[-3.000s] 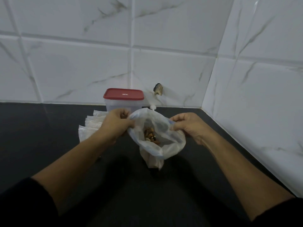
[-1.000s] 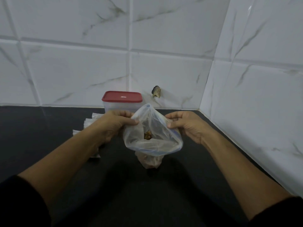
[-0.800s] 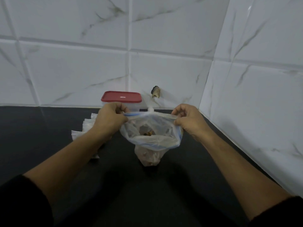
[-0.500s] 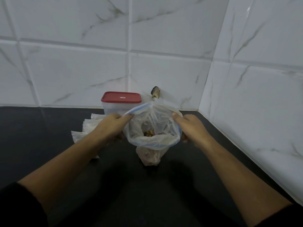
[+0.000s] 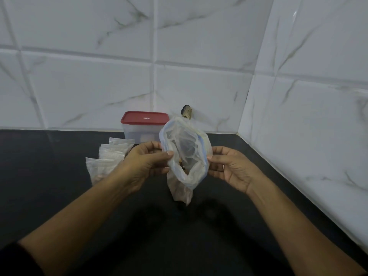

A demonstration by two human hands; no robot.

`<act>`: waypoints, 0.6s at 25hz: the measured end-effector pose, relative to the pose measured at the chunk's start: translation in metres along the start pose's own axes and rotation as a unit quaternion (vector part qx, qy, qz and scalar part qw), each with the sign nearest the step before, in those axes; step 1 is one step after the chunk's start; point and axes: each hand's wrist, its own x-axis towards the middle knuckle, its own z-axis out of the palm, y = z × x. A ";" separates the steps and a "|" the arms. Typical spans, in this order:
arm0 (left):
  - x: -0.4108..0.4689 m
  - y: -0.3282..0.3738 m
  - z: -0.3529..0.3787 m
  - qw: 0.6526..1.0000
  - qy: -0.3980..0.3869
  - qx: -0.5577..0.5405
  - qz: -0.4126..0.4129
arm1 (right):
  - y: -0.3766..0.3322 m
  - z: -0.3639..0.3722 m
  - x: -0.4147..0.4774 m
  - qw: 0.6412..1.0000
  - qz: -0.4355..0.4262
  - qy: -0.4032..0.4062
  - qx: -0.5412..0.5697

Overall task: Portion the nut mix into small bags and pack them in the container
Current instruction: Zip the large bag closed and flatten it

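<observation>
Broadly, the far and right sides of the scene are closed off by a white marble-patterned tiled wall (image 5: 79, 86), which meets in a corner at the far right. Below it, a dark surface (image 5: 49, 196) is spread across the near half of the view. Two bare forearms are reached forward over it from the near edge, and a dark sleeve (image 5: 12, 259) is seen at the near left.

A large clear bag (image 5: 185, 148) with a blue strip round its mouth is held upright in the middle, between the hands. Its mouth is held open and is tipped toward the camera. Whether its bottom is rested on the surface cannot be told.

A clear container (image 5: 139, 132), closed by a red lid (image 5: 145, 117), is set against the far wall, just behind and left of the bag. Several small bags (image 5: 107, 158) are laid in an overlapping row on the surface to the left of the left hand.

The left edge of the bag's mouth is pinched between the thumb and fingers of the left hand (image 5: 143, 164). The right edge is grasped by the curled fingertips of the right hand (image 5: 231, 168), whose palm is turned inward.

Brown nut mix (image 5: 180, 191) is seen through the plastic in the narrow lower part of the bag. A small dark object (image 5: 186, 111) is fixed to the far wall above the bag. A ring (image 5: 223, 167) is worn on one finger of the right hand.
</observation>
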 end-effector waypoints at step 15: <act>0.002 0.027 0.007 0.967 0.107 0.212 0.093 | -0.035 0.008 -0.003 0.962 -0.074 0.095 -0.247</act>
